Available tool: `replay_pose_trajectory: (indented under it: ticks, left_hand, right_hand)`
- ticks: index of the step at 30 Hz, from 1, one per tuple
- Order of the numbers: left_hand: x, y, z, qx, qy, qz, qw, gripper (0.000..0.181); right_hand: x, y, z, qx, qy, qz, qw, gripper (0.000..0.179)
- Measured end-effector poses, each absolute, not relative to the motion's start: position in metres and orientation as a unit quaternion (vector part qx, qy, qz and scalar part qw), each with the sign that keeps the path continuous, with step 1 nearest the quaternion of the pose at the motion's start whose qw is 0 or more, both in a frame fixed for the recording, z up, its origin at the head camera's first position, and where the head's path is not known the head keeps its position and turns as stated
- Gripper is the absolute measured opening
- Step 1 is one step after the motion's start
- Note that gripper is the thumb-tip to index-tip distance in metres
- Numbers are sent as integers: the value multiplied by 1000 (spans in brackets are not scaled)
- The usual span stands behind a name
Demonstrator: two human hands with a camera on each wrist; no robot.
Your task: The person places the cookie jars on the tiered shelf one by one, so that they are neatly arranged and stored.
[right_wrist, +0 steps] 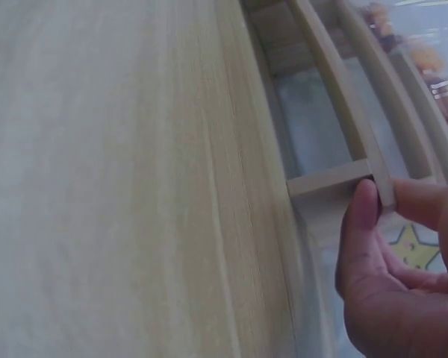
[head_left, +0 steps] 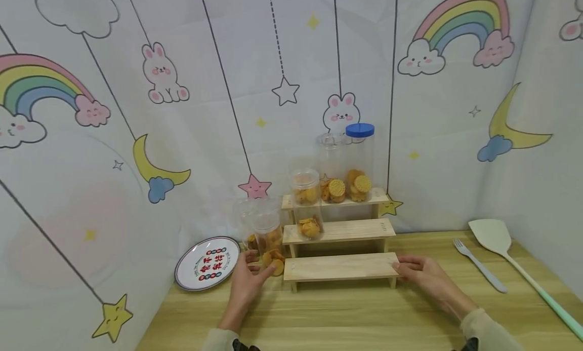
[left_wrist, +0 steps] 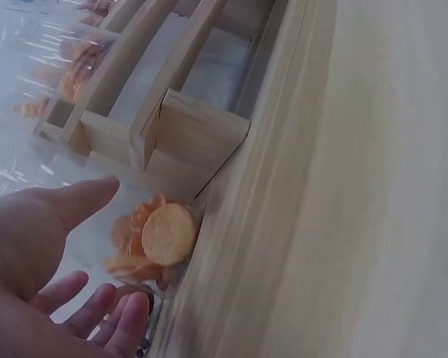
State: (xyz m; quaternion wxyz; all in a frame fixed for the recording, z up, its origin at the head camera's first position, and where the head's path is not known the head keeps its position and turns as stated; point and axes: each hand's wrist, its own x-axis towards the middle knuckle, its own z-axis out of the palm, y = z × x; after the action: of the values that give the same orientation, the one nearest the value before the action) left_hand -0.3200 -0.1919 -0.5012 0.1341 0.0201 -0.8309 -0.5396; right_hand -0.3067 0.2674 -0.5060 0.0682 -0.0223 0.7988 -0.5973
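Observation:
A three-step wooden rack stands on the table against the backdrop. My right hand pinches the right end of its lowest step between thumb and fingers, also plain in the right wrist view. By the rack's left side stands a clear jar with round yellow-orange crackers at its bottom. My left hand is beside this jar, thumb stretched out and fingers loosely spread. Another clear jar is partly hidden behind it. On the middle step stands one jar of crackers.
The top step bears a clear jar and a blue-lidded jar, both with crackers. A plate with red lettering leans at the left. To the right lie a fork and a spatula with a pale green handle.

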Motion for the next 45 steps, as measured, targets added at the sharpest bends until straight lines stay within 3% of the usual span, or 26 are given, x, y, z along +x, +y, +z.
replay_pose_trajectory:
  ticks: [5, 16, 33, 45]
  left_hand:
    - [-325, -182, -499, 9, -828, -543, 141, 77]
    - [-335, -178, -507, 0, -831, -532, 164, 76]
    - [-313, -191, -497, -49, -778, -593, 204, 69]
    - [-287, -144, -485, -155, -781, -586, 150, 67]
  right_hand:
    - [-307, 262, -507, -25, 790, -609, 65, 72]
    - [-307, 262, -507, -31, 780, -622, 60, 69]
    - [-304, 259, -504, -31, 782, -620, 59, 66]
    - [-301, 261, -505, -30, 781, -621, 56, 65]
